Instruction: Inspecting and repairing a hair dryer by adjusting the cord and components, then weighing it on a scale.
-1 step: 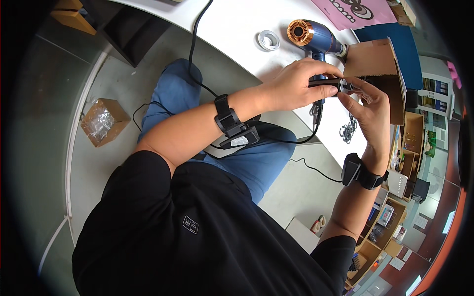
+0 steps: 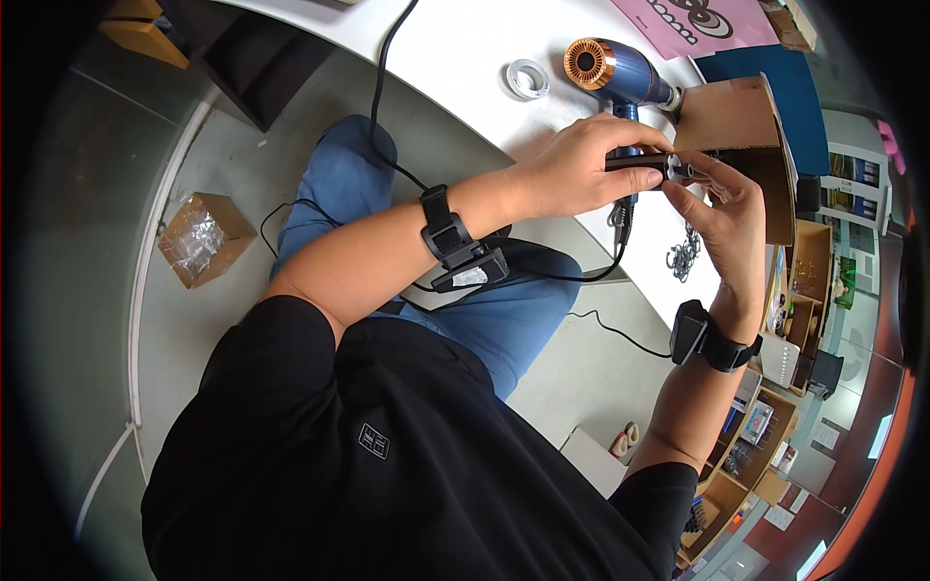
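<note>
My left hand (image 2: 591, 165) is closed around a slim black bar-shaped object (image 2: 635, 163) with a silvery end. At that end, the thumb and fingertips of my right hand (image 2: 727, 203) pinch a small dark round piece (image 2: 688, 170); its exact kind is too small to make out. Just behind my left hand lies a blue hair dryer (image 2: 635, 82) with a copper-coloured rear grille, its handle passing partly behind that hand. A cluster of small dark rings or links (image 2: 684, 255) rests on the white table (image 2: 465, 68), left of my right wrist.
An open cardboard box (image 2: 727, 111) stands at the right, beyond my right hand. A roll of tape (image 2: 527, 79) sits near the dryer. Black cables (image 2: 379, 107) run across my lap and the table edge. On the floor at left is a small box (image 2: 205, 240) of clear plastic wrap.
</note>
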